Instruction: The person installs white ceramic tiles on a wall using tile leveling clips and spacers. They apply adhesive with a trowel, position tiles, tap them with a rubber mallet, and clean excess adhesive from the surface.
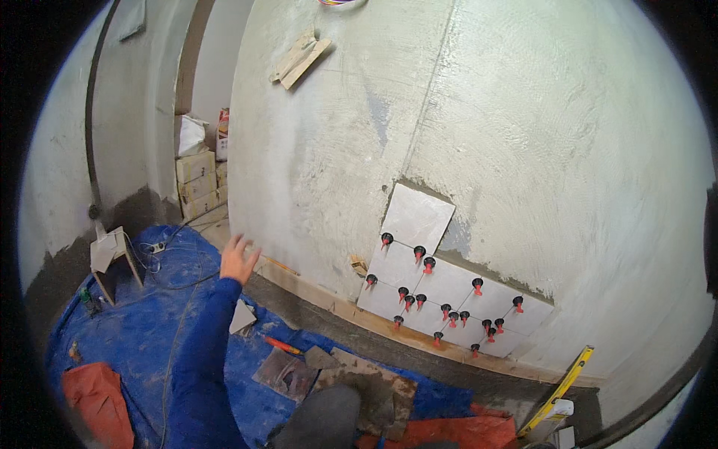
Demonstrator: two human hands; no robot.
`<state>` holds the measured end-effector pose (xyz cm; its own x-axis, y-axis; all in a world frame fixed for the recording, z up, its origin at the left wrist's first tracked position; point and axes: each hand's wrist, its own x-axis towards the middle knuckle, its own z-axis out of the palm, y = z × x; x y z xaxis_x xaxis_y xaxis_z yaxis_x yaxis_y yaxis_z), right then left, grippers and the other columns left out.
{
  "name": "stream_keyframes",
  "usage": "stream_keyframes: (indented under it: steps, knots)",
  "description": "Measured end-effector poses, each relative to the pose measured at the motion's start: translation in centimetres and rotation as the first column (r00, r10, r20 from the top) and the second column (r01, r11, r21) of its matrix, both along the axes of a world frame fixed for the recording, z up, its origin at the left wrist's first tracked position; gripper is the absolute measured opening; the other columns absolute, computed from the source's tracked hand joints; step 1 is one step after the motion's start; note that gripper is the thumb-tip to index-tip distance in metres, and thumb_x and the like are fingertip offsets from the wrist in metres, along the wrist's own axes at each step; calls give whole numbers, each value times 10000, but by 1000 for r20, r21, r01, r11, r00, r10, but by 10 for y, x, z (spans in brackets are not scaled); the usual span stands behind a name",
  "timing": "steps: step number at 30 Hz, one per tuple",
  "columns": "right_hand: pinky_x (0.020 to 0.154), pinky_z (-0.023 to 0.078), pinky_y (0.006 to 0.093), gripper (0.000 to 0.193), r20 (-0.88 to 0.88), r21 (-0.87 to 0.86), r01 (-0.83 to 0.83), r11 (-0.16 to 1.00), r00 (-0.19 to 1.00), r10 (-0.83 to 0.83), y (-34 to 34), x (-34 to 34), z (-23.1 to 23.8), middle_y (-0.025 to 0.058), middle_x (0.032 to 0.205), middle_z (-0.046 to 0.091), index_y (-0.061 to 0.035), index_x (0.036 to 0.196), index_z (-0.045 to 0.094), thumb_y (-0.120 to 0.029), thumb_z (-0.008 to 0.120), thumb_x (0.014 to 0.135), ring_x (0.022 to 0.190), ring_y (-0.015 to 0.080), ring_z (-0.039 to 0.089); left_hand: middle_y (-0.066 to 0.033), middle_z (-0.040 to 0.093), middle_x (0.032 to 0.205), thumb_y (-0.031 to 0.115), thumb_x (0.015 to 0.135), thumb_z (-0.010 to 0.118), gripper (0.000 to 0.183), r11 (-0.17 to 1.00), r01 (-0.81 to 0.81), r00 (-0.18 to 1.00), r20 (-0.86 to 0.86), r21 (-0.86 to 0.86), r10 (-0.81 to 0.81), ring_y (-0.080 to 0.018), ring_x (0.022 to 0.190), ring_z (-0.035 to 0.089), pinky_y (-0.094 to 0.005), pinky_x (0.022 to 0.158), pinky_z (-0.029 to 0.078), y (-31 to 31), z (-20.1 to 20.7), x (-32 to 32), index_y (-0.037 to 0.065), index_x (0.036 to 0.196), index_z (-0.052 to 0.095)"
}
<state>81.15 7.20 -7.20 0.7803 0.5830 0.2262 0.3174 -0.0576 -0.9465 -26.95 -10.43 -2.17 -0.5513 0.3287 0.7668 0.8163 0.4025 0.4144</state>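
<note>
My left hand (238,260) reaches out over the blue tarp, near the base of the wall. Its fingers are apart and I see nothing in them. My right hand is out of view. Right of the middle, pale square tiles (485,301) are set in rows low on the plastered wall. Black and red levelling clips (477,286) stick out along their joints. A single tile (416,215) stands above the left end of the rows, with grey mortar along its top edge.
A yellow spirit level (562,385) leans at the lower right. On the blue tarp (168,299) lie an orange-handled tool (283,345), a tile offcut (242,317) and mortar-stained boards (374,385). A small stool (116,258) stands left, with cables beside it. Stacked boxes (198,179) are behind.
</note>
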Motion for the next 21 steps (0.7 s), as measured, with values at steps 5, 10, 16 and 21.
stream_keyframes:
  steps: [5,10,16,21]
  knots:
    - [1129,411,384,821,80,240,-397,886,917,390,53,-179,162,175,1479,498,29,1551,388,-235,816,902,1261,275,544,-154,338,1679,388,955,679,633,989,71,984,-169,127,-49,-381,1498,375,-523,1222,315,113,107,-14,148,1518,516]
    - [1110,429,423,960,817,-36,-736,676,368,444,27,-426,309,160,1389,545,-29,1502,458,-141,854,635,1258,311,553,-153,183,1750,522,998,557,740,975,73,996,-56,208,-63,-355,1611,169,-581,1290,114,198,120,-23,192,1634,374]
    - [1142,439,489,875,812,-582,-696,421,-523,258,7,-660,382,170,1380,598,-72,1393,603,-59,868,559,1327,374,548,-103,201,1752,648,983,516,780,924,-11,985,-156,383,77,-293,1623,136,-569,1301,50,240,92,-43,253,1640,373]
    - [1186,408,481,756,576,-720,-526,452,-817,-32,22,-766,385,136,1401,607,-61,1385,629,-88,836,659,1341,334,545,-92,241,1743,614,950,561,782,919,17,990,-135,394,40,-300,1614,180,-561,1300,67,241,86,-49,253,1625,401]
